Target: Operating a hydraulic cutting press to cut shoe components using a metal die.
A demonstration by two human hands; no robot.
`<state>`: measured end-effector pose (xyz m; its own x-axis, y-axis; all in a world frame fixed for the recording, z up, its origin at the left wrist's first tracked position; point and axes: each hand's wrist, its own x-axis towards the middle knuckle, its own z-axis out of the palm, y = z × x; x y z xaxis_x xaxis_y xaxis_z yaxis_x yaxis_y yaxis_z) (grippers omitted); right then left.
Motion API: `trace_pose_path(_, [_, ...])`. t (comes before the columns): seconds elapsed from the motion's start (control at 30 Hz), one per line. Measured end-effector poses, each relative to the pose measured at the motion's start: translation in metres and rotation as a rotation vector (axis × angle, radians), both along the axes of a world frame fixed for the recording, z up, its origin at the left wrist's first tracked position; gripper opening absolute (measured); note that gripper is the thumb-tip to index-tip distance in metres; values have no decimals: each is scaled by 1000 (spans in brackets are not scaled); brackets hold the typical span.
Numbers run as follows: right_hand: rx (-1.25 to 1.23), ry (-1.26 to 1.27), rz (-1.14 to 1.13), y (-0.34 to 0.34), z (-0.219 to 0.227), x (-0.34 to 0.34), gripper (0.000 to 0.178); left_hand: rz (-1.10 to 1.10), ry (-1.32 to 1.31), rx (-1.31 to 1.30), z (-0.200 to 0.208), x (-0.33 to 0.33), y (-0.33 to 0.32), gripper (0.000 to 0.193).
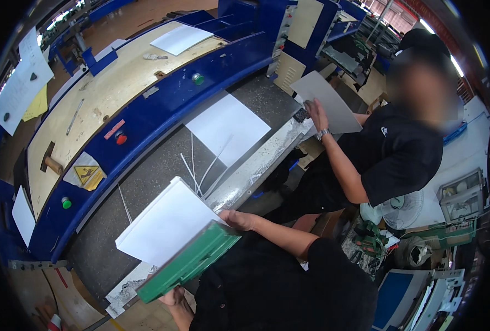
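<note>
A green flat-sided block (189, 263) with dark slots along its face is between my two hands at the front edge of the machine bed. My left hand (173, 297) is closed around its lower left end, fingers partly hidden. My right hand (238, 219) grips its upper right corner, where a white sheet or stack of sheets (165, 220) meets the block. The white stack extends from the block over the dark bed; whether it rests on the bed, I cannot tell. Thin white strips (194, 174) lie just beyond it, beside another white sheet (228, 127).
A blue machine beam (162, 99) with buttons spans the dark bed (156, 160). On its pale top lie a hammer (51, 160) and a white sheet (181, 38). To the right, a co-worker in black (399, 149) holds a greyish sheet (327, 102). A fan (402, 209) stands behind.
</note>
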<state>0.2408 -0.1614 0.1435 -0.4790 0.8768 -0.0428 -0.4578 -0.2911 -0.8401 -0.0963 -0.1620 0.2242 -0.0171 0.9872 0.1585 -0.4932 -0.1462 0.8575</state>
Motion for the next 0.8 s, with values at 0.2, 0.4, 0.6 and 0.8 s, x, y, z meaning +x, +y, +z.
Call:
trace_pose_path(0.2, [293,-73,-499,-1,73,14,118,26,3,-67,28,54,28,41])
trace_pose_path(0.4, [235,-438,-700,25,52,48,97,199,248,32,12,126,52,50])
trace_pose_path(0.6, [58,158,-687,61,-22,76,92,-181,919,238,89,215,85,20])
trace_pose_path(0.8, [161,-613,-595,55,-34,134,116,-151,1271,203,90,262,108,20])
